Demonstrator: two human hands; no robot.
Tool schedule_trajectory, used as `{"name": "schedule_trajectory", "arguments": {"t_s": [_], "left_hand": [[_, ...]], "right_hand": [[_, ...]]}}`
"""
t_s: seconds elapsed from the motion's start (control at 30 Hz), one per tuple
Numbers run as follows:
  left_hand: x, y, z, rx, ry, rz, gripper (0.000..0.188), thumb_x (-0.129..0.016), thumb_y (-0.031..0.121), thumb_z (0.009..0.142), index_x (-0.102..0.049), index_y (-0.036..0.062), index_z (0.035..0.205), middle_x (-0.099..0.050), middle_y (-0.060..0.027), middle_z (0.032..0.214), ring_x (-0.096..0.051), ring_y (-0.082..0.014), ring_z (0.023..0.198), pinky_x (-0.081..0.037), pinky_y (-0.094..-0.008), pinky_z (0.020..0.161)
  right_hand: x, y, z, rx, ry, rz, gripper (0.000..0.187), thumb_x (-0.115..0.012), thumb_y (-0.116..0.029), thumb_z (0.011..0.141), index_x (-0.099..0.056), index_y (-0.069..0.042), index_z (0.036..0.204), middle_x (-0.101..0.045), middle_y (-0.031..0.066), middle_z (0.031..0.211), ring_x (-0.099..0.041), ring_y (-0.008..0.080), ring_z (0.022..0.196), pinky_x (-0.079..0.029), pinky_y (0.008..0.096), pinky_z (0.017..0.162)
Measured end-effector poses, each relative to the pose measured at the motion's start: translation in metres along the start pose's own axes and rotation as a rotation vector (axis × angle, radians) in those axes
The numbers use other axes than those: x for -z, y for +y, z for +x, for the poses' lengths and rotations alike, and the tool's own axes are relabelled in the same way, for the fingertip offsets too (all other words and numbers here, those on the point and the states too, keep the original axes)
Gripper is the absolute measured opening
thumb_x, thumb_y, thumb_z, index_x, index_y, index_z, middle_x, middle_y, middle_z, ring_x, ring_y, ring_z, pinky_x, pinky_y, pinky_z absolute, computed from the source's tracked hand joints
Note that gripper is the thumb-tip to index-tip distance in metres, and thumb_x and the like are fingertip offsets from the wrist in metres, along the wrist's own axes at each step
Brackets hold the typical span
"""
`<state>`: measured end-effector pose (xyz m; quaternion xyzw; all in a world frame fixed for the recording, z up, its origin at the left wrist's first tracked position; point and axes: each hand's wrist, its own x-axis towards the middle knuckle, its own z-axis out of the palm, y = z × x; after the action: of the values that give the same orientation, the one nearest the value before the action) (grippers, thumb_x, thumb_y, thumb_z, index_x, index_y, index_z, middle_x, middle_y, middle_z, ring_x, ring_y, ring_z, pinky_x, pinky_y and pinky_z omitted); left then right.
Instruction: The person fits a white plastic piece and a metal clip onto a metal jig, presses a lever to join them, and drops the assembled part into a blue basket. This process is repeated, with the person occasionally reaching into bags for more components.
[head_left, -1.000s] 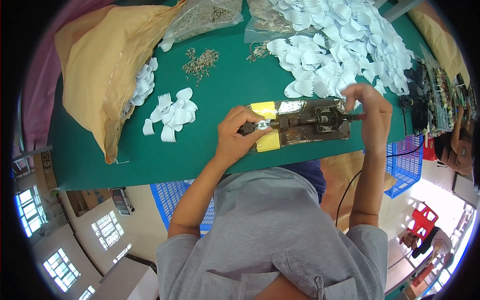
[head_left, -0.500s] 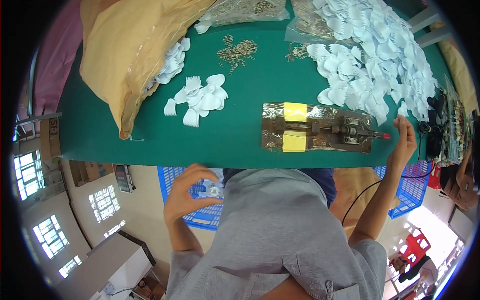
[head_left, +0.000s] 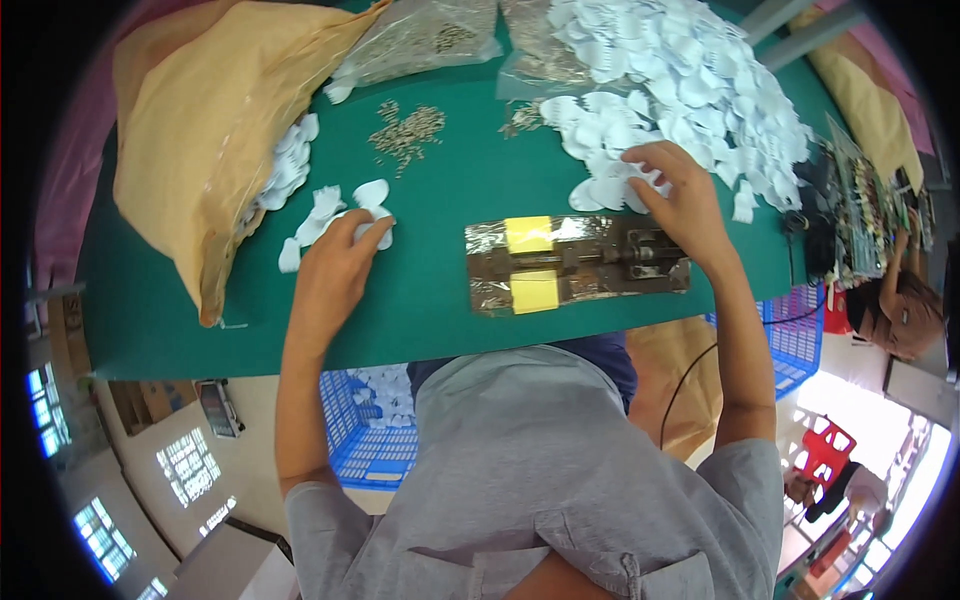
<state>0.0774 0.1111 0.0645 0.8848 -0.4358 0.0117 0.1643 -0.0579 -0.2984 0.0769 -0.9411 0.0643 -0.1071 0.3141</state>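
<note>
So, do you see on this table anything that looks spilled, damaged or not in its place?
Nothing looks clearly damaged. The small loose bits lie scattered on the green table, outside the left clear bag, so they could look spilled. One white piece sits by that bag's corner, apart from the large white pile.

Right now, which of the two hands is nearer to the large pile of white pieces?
Right. The right hand is at the near edge of the large pile; the left hand is farther off to the left, at the small white group.
</note>
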Motion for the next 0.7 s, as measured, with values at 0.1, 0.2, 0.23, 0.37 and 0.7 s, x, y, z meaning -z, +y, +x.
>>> {"name": "schedule_trajectory", "arguments": {"t_s": [0.1, 0.2, 0.23, 0.37, 0.7], "left_hand": [[0.004, -0.001, 0.006, 0.061, -0.014, -0.063, 0.03, -0.069, -0.003, 0.09, -0.071, 0.0064, 0.118, -0.067, -0.0105, 0.115, -0.071, -0.0316, 0.09, -0.057, -0.0417, 0.076], [0.014, 0.023, 0.007, 0.065, 0.158, -0.31, 0.018, -0.071, -0.003, 0.093, -0.072, 0.0028, 0.11, -0.068, -0.008, 0.105, -0.069, -0.0201, 0.079, -0.054, -0.0319, 0.066], [0.016, 0.038, 0.005, 0.153, 0.218, -0.501, 0.016, -0.072, -0.003, 0.093, -0.072, 0.0018, 0.109, -0.069, -0.0067, 0.103, -0.067, -0.0159, 0.078, -0.052, -0.0279, 0.065], [-0.012, 0.09, -0.006, 0.021, 0.217, -0.776, 0.019, -0.077, -0.001, 0.089, -0.077, 0.0064, 0.107, -0.075, -0.0045, 0.099, -0.065, -0.0142, 0.084, -0.048, -0.025, 0.065], [-0.081, 0.162, -0.001, 0.37, 0.11, -1.142, 0.016, -0.068, 0.004, 0.1, -0.07, 0.0007, 0.116, -0.073, -0.0104, 0.102, -0.075, -0.0184, 0.079, -0.058, -0.0284, 0.067]], "right_hand": [[0.001, 0.001, 0.001, 0.064, -0.04, -0.043, 0.036, -0.074, -0.001, 0.083, -0.073, -0.011, 0.118, -0.069, 0.0077, 0.117, -0.067, 0.0303, 0.106, -0.057, 0.0409, 0.089], [0.002, 0.002, 0.009, 0.308, -0.207, -0.257, 0.041, -0.073, 0.0, 0.078, -0.074, -0.012, 0.118, -0.067, 0.0057, 0.112, -0.061, 0.0287, 0.112, -0.054, 0.0417, 0.095], [0.0, 0.004, 0.011, 0.301, -0.207, -0.255, 0.041, -0.073, 0.0, 0.078, -0.074, -0.012, 0.118, -0.067, 0.0057, 0.112, -0.061, 0.0287, 0.112, -0.054, 0.0417, 0.095], [-0.008, 0.003, 0.024, 0.437, -0.367, -0.408, 0.043, -0.075, -0.001, 0.079, -0.072, -0.009, 0.121, -0.067, 0.008, 0.116, -0.062, 0.0294, 0.106, -0.054, 0.0425, 0.091], [-0.024, -0.04, 0.014, 0.257, -0.244, 0.077, 0.023, -0.068, -0.003, 0.093, -0.073, -0.007, 0.115, -0.073, 0.0121, 0.098, -0.07, 0.0285, 0.083, -0.055, 0.0368, 0.074]]}}
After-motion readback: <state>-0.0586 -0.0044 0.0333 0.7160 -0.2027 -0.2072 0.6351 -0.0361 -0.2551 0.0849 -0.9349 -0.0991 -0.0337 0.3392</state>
